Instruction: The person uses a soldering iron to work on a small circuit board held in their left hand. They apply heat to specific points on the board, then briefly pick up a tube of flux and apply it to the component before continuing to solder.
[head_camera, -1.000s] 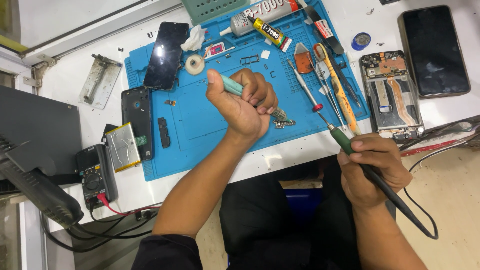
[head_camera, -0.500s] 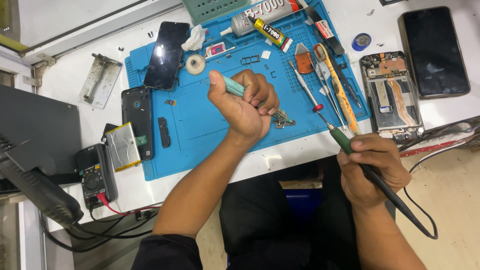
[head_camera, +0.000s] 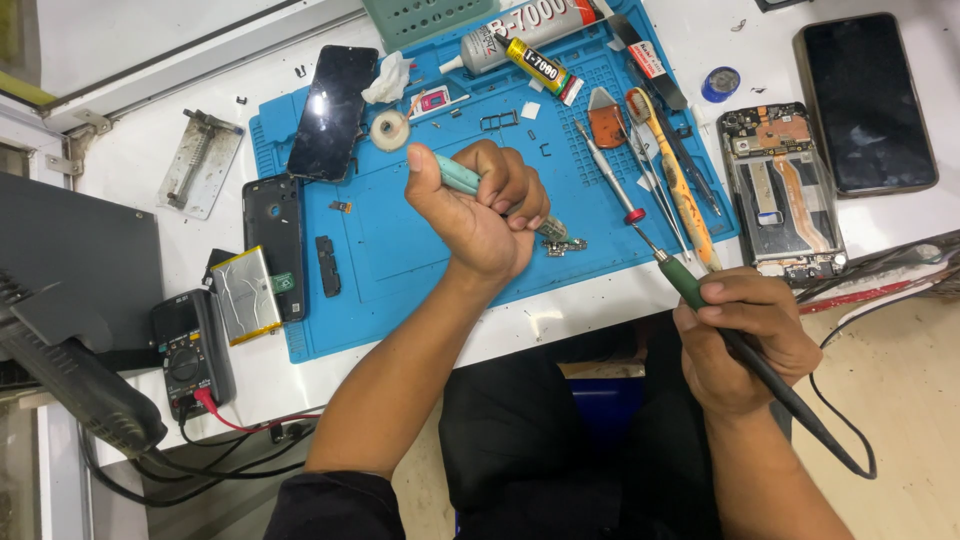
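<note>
Left hand (head_camera: 478, 215): your fingers gripped the tweezers (head_camera: 458, 177), pinning a tiny, fragile board (head_camera: 563, 245).
Right hand (head_camera: 745, 340): your fingers clasped the iron (head_camera: 700, 295) by its grip.

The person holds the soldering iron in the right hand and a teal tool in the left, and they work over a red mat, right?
Not quite. The head view shows the mat is blue, not red. The rest holds: the right hand grips the soldering iron, and the left hand holds the teal tool.
</note>
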